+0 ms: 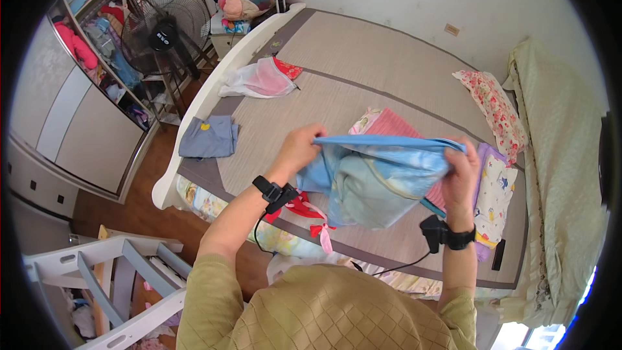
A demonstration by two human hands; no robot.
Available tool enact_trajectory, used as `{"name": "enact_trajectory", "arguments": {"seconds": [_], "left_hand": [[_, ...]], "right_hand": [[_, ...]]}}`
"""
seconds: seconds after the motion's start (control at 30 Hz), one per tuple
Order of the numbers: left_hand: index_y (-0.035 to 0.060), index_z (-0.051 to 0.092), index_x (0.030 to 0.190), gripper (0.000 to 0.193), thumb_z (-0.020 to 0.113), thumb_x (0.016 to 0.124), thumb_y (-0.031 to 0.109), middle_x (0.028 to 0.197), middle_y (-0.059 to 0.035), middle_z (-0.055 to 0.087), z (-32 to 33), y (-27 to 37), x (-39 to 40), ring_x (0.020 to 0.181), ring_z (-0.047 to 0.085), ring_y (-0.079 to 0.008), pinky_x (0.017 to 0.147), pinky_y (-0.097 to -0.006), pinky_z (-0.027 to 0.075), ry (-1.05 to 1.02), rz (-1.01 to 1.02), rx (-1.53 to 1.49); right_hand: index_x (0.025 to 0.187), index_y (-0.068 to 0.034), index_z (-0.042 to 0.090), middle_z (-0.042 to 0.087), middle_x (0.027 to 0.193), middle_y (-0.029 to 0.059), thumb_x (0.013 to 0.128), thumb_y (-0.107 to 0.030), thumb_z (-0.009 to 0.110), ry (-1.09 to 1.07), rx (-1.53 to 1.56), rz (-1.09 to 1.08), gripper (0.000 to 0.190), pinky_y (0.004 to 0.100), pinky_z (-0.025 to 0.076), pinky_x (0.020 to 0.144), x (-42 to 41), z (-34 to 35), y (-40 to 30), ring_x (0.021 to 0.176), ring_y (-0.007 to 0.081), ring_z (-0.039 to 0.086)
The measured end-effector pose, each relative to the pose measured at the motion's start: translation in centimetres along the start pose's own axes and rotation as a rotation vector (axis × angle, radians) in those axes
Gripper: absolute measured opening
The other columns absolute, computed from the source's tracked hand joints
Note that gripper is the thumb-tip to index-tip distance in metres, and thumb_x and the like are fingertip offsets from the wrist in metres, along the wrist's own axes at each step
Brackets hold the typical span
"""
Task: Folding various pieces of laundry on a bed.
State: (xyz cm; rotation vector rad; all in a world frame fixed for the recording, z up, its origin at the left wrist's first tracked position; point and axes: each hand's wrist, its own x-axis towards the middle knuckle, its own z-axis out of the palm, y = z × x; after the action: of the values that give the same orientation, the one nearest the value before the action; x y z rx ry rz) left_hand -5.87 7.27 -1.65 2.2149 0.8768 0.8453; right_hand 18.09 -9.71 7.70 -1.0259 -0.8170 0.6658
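Note:
A light blue patterned cloth (384,180) hangs stretched between my two hands above the bed. My left hand (305,145) grips its upper left corner, and my right hand (460,165) pinches the upper right one. Behind the cloth lies a pink ribbed fabric (393,124), partly hidden. Red fabric with pink ties (320,228) rests below the cloth's left side. Right of my right hand are a folded white printed cloth (493,199) and purple fabric (483,155). A folded grey-blue garment (209,137) lies at the bed's left edge.
The bed mat (311,107) spreads under everything, with a white mesh bag (262,78) and a floral pillow (493,112) on it. A curved white bed board (194,107) borders its left. Beyond stand a fan (165,34) and an open wardrobe (97,53); a white ladder (107,277) is at lower left.

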Motion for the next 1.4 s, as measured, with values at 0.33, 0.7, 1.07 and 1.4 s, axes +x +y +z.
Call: {"name": "enact_trajectory", "arguments": {"seconds": [0.33,0.7,1.07,1.4], "left_hand": [[0.0105,0.050,0.110,0.040,0.054,0.071,0.012,0.109,-0.0145,0.052,8.3,-9.8,-9.1,0.096,0.053,-0.0319,0.077,-0.0391,0.044,-0.414,-0.474,0.332],[0.0094,0.056,0.086,0.015,0.051,0.074,0.017,0.086,-0.0159,0.056,20.8,-16.4,-18.0,0.076,0.057,-0.0323,0.068,-0.0399,0.046,-0.236,-0.471,0.049],[0.0036,0.038,0.121,0.056,0.058,0.070,0.012,0.117,-0.0177,0.045,3.2,-14.1,-5.0,0.111,0.042,-0.0308,0.094,-0.0385,0.033,0.294,-0.196,0.258],[0.0054,0.057,0.099,0.031,0.064,0.071,0.016,0.091,-0.0129,0.060,6.9,10.0,-6.4,0.082,0.056,-0.0188,0.072,-0.0311,0.044,-0.349,0.038,-0.622]], "right_hand": [[0.101,-0.001,0.050,0.055,0.102,0.0112,0.086,-0.018,0.045,0.316,-0.086,-0.300,0.024,0.0343,0.041,0.084,-4.3,-13.5,-7.9,0.095,0.0205,0.053],[0.112,-0.004,0.045,0.052,0.106,0.0105,0.085,-0.024,0.047,0.378,-0.411,-0.195,0.034,0.0335,0.039,0.085,-1.3,-20.1,-16.1,0.098,0.0192,0.049],[0.075,0.001,0.056,0.047,0.066,0.0006,0.065,0.000,0.052,-0.353,-0.878,-0.049,0.011,0.0208,0.033,0.057,-1.4,-0.4,-2.9,0.064,0.0090,0.044],[0.099,-0.001,0.056,0.057,0.092,0.0098,0.069,-0.005,0.061,-0.808,-0.714,0.237,0.031,0.0345,0.037,0.087,-4.5,-1.0,0.6,0.084,0.0188,0.054]]}}
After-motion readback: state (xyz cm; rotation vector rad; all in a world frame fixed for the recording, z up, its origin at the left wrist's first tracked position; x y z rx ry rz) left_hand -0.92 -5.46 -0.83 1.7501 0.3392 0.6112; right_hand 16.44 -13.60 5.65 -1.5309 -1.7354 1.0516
